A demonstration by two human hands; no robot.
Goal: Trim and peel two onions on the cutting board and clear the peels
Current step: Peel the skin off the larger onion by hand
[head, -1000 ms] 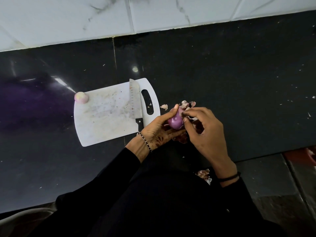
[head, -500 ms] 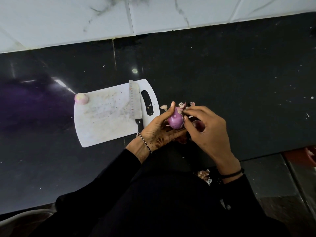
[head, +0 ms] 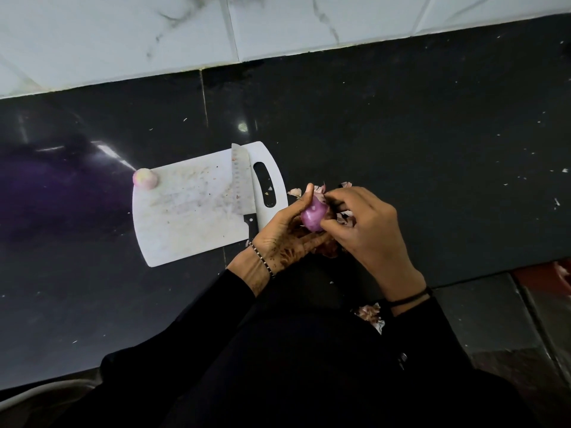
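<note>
My left hand (head: 285,233) cups a purple onion (head: 312,215) just right of the white cutting board (head: 188,217), thumb up along its left side. My right hand (head: 364,223) pinches a flap of skin at the onion's top, fingers curled over it. A peeled pale onion (head: 145,178) sits at the board's far left corner. The knife (head: 242,186) lies on the board beside its handle slot, blade pointing away from me. Loose peels (head: 343,217) lie on the counter under and behind my hands.
The black counter (head: 401,134) runs wide to the right and left, flecked with small scraps. A white tiled wall (head: 154,35) stands behind it. Another clump of peel (head: 369,313) lies near my right wrist at the counter's front edge.
My right fingers have shifted up toward the top of the onion and my left thumb has risen with it. The board, knife and peeled onion have stayed put.
</note>
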